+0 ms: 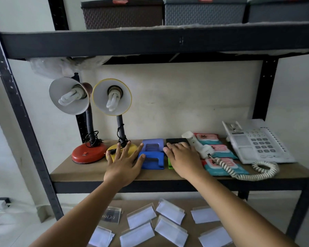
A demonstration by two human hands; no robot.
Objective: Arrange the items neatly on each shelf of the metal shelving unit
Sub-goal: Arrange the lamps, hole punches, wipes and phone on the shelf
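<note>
i see the two blue plastic hole punches [152, 154] sitting mid-shelf on the wooden middle shelf [89, 170], one behind the other, between my hands. my left hand [125, 162] lies flat with fingers spread, over the yellow lamp base and touching the front punch's left edge. my right hand [183, 158] rests with straight fingers close together on the black and green hole punch [170, 164], just beside the blue ones. the red-based desk lamp [86, 154] and yellow-based desk lamp [114, 104] already stand side by side at left. at right, the white corded telephone [257, 143] has its handset [197, 142] and coiled cord sprawled over three teal wipe packets [221, 168]; i judge that still needs tidying. clear plastic label holders [169, 213] lie scattered on the shelf below, so much is left.
</note>
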